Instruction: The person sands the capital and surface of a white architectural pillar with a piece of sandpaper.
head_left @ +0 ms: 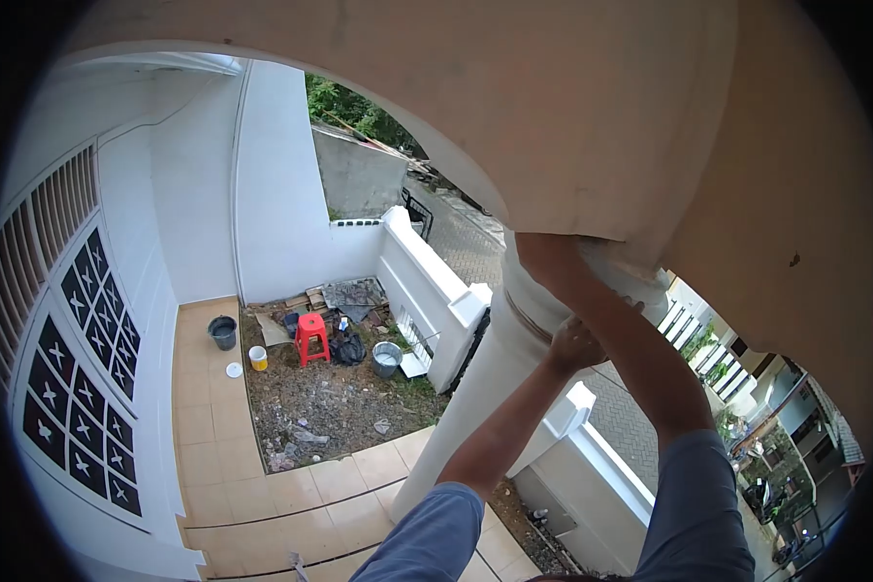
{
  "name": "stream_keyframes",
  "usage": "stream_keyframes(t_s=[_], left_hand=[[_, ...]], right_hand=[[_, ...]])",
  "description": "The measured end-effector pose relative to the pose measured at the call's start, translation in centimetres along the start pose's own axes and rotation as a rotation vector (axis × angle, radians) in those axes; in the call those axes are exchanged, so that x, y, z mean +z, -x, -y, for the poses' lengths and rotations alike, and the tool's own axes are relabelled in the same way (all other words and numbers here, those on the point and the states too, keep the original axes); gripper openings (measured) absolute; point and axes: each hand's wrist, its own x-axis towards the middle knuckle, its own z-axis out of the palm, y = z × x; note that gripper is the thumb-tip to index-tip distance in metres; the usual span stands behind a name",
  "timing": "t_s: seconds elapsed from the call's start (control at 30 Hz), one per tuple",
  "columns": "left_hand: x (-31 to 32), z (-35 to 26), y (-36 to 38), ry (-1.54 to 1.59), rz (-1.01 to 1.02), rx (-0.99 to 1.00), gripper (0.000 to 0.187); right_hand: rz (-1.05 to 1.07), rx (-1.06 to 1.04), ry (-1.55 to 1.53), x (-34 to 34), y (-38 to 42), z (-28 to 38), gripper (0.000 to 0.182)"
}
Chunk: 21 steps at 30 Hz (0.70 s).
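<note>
I look down from high up beside a white column (475, 388) that carries a cream arch (572, 126). My left hand (572, 344) is raised against the column's neck just under the capital (630, 276). Its fingers are curled, and I cannot tell whether anything is in them. My right arm crosses above it. My right hand (551, 260) presses where the capital meets the underside of the arch, and its fingers are not clearly visible. Both arms wear blue-grey sleeves.
Far below is a tiled walkway (209, 427) around a dirt patch with a red stool (311, 335), a dark bucket (223, 332), a grey bucket (387, 357), a small yellow-white pail (258, 357) and debris. A low white wall (427, 291) borders a paved street. A patterned window (87, 369) is at the left.
</note>
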Motion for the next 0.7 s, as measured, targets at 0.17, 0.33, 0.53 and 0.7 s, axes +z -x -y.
stream_keyframes(t_s=[0.17, 0.33, 0.53, 0.7], left_hand=[[-3.6, 2.8, 0.7, -0.709, 0.133, -0.043, 0.05], [-1.0, 0.4, -0.5, -1.508, -0.083, 0.609, 0.043], [-0.7, -0.7, -1.4, -1.605, -0.122, 0.794, 0.042], [0.1, -1.5, -0.7, -1.039, -0.017, 0.288, 0.04]], right_hand=[[-0.647, 0.008, -0.735, 8.6, -4.7, -0.9, 0.046], [0.173, -0.022, 0.167, 1.6, -3.0, 1.0, 0.018], [0.332, -0.019, 0.094, 2.7, -4.2, 1.2, 0.014], [0.574, 0.141, 0.035, 7.0, -9.9, 2.8, 0.018]])
